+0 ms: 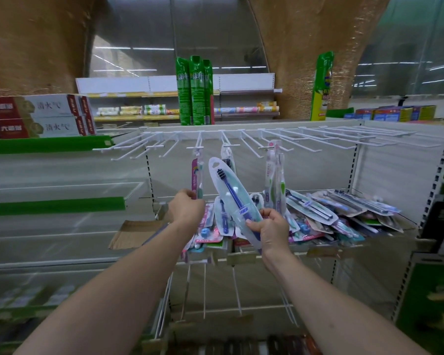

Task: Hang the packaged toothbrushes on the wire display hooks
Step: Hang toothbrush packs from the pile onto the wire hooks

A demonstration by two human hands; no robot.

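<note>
While the right hand [268, 230] grips a blue packaged toothbrush [232, 198], the left hand [186, 207] pinches a hung pink pack [197, 175]; next, its hang-hole must meet a white wire hook [199, 140].

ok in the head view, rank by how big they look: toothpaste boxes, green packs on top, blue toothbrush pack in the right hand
1. Toothpaste boxes, widest stack.
2. Green packs.
3. Blue toothbrush pack, held in the right hand; near the camera, so its rank against the green packs is unsure.

Head-worn wide view — forward and down, close on shelf [241, 249].
</note>
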